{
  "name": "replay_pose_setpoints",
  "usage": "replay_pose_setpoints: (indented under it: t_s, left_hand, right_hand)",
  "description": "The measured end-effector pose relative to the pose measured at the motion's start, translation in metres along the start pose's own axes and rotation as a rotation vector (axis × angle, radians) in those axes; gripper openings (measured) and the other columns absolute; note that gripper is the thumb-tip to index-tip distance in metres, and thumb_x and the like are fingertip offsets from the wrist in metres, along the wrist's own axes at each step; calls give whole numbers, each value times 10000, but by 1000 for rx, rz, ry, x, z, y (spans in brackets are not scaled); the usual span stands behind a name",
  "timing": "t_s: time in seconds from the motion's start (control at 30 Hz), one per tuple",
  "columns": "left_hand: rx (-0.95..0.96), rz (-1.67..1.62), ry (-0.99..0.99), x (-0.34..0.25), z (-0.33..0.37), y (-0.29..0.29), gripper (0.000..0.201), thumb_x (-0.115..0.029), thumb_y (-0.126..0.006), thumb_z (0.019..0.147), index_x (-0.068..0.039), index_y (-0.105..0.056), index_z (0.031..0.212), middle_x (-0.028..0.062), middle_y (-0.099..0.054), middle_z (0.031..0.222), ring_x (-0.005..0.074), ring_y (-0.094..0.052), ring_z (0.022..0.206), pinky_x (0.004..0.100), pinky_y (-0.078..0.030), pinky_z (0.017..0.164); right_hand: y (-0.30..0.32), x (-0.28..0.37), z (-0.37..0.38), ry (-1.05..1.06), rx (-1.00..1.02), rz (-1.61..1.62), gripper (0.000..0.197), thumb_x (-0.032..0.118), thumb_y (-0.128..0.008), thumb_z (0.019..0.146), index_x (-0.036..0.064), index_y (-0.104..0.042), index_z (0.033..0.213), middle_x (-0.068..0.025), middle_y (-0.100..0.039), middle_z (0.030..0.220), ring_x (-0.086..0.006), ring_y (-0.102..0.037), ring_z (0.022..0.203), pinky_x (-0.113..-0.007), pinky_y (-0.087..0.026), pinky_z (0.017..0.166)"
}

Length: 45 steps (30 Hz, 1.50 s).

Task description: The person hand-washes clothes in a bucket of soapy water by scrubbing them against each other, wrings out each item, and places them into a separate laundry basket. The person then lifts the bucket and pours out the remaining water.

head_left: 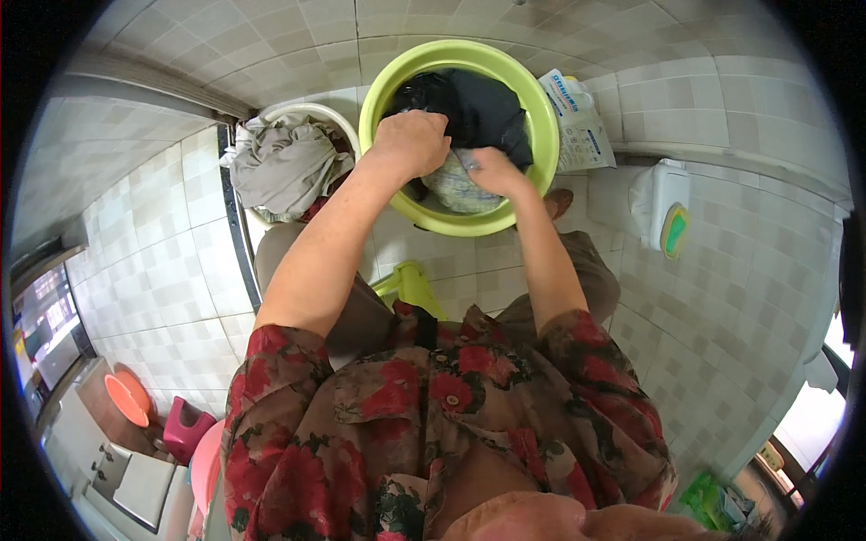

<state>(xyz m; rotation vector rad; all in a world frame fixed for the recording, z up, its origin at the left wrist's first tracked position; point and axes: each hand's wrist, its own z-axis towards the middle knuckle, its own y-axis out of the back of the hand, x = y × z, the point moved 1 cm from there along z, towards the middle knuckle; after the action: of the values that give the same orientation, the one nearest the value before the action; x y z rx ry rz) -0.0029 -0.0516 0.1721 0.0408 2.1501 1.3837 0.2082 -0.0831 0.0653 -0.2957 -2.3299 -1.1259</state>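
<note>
A lime-green round basin (547, 117) on the tiled floor holds wet black cloth (492, 101) and a light patterned cloth (460, 187). Over the basin's left side, my left hand (410, 142) is closed in a fist, against the black cloth and beside the patterned one. Its curled fingers hide what they grip. My right hand (494, 171) is closed on the patterned cloth, with its fingertips pointing toward the left hand. Both forearms reach forward over my knees.
Left of the basin stands a white tub (336, 115) heaped with grey-beige clothes (284, 167). A white-and-blue bag (579, 126) leans at its right. A green plastic stool (413, 287) shows between my legs. A white wall holder (669, 203) carries a green-yellow sponge (674, 231).
</note>
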Motion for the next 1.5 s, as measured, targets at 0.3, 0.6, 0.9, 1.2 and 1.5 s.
replay_pose_setpoints:
  t_s: [0.3, 0.6, 0.9, 1.2, 1.5]
  left_hand:
    - [-67, -697, 235, -24, 10, -6, 763, -647, -415, 874, -42, -424, 1339, 210, -457, 1330, 359, -421, 1259, 436, -387, 996]
    - [287, -2132, 186, -35, 11, -4, 452, -448, -461, 942, -74, -552, 1179, 112, -614, 1144, 230, -611, 1026, 420, -493, 891]
    - [-109, -2301, 166, -53, 11, -1, 179, -36, -471, 873, -4, -566, 1021, 131, -625, 943, 254, -640, 834, 403, -545, 738]
    - [-15, -2076, 357, -66, 11, -13, 459, -372, -568, 900, -11, -526, 1181, 111, -609, 1087, 226, -596, 978, 384, -488, 874]
    - [-576, -1175, 315, -62, 19, -18, 361, -318, -552, 804, 17, -612, 926, 249, -638, 859, 428, -603, 873, 424, -489, 799]
  right_hand:
    - [106, 112, -120, 132, -717, 794, 234, 111, -593, 842, -24, -607, 1033, -66, -651, 883, -115, -579, 777, -290, -479, 717]
    - [92, 162, -118, 390, -433, 927, 351, 143, -631, 875, -43, -526, 1154, -73, -618, 1049, -131, -565, 928, -302, -465, 853]
    - [75, 62, -39, 101, -767, 868, 579, 472, -528, 912, 22, -483, 1273, -134, -567, 1204, -235, -554, 1094, -362, -443, 934]
    - [55, 80, -48, 310, -580, 1800, 567, 479, -419, 961, 41, -454, 1319, -97, -530, 1277, -239, -529, 1147, -382, -411, 999]
    - [70, 73, -35, -162, -850, 1457, 321, 169, -511, 929, -6, -525, 1197, -97, -597, 1100, -198, -605, 929, -333, -512, 774]
